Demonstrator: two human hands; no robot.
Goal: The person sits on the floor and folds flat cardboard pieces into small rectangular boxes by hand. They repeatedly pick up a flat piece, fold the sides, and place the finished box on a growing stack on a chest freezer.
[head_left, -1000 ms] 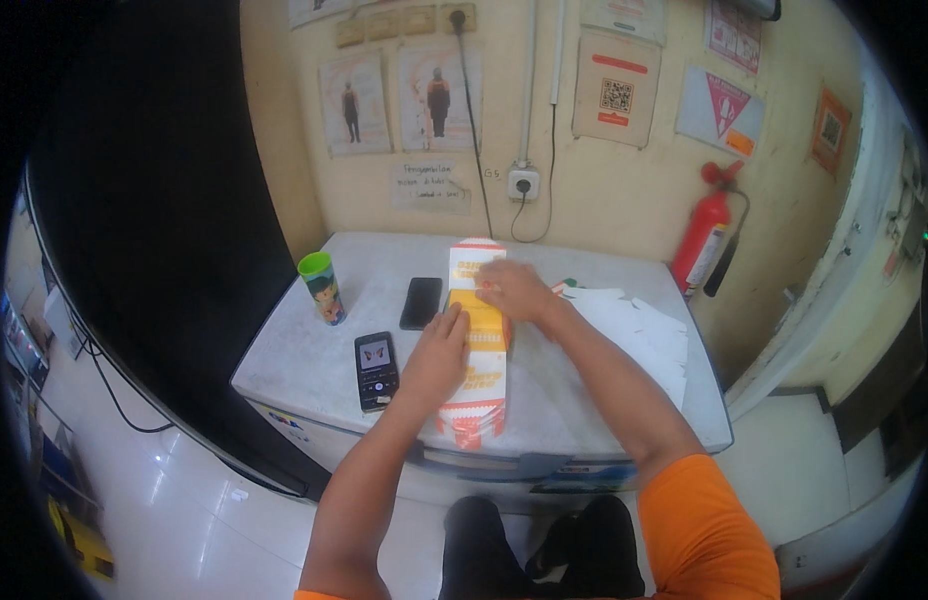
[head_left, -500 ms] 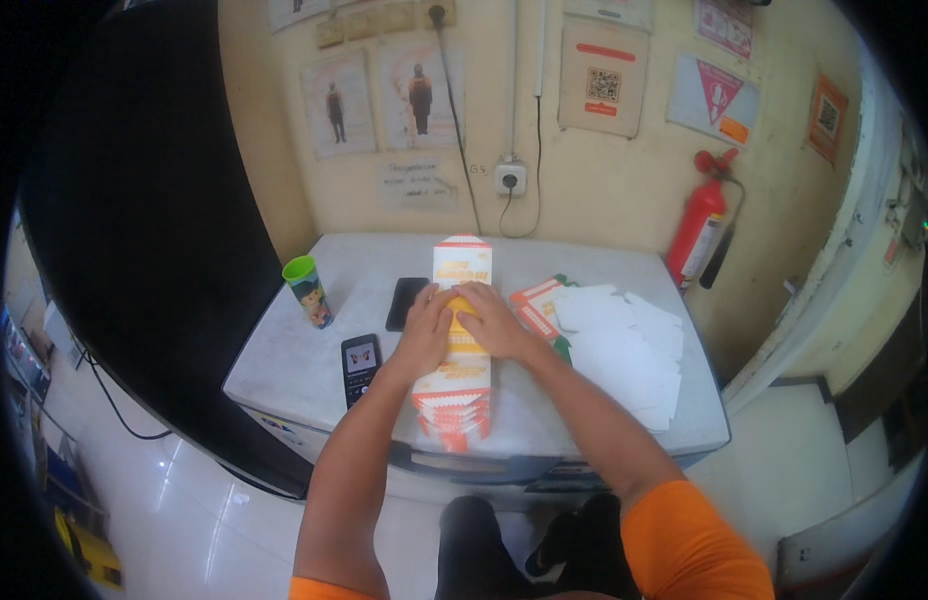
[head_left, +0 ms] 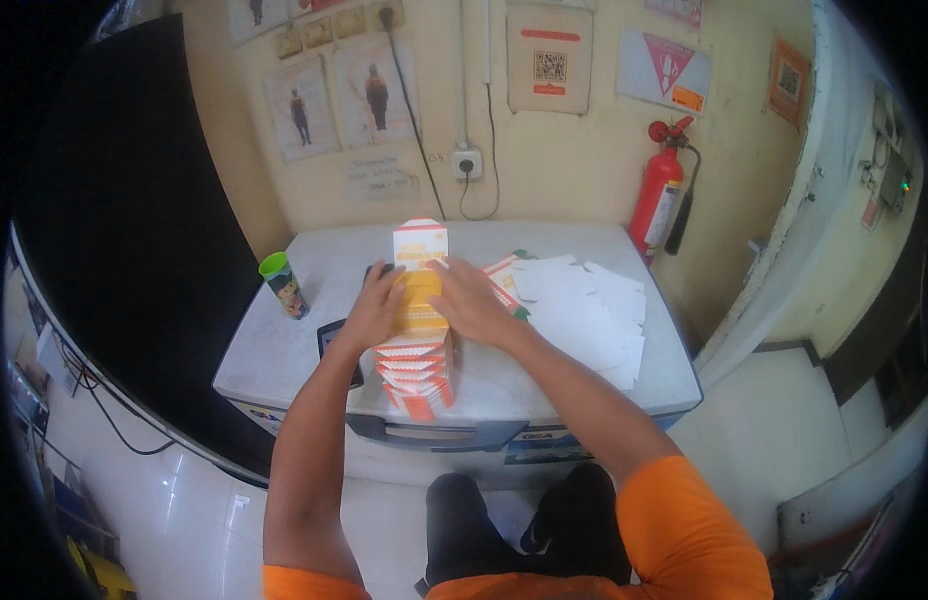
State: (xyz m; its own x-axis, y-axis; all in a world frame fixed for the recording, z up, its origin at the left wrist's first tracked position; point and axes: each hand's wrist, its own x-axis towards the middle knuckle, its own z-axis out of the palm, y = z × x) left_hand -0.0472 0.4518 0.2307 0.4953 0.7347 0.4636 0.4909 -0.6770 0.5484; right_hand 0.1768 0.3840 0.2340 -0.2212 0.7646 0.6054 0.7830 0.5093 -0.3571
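On the grey table (head_left: pixel 284 350), both hands now press the flat orange-and-white cardboard carton (head_left: pixel 421 290) on its stack; a second ago the right hand (head_left: pixel 469 300) was further up. Left hand (head_left: pixel 376 310) lies flat at 9 o'clock, the green cup (head_left: pixel 283 283) beyond it.

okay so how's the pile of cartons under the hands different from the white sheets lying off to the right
The carton stack is printed orange, yellow and white; the white sheets look blank. The carton stack is a tall, neat, narrow pile; the white sheets lie low, fanned out loosely. The left hand and right hand press on the carton stack; nothing touches the white sheets. Both rest on the grey table.
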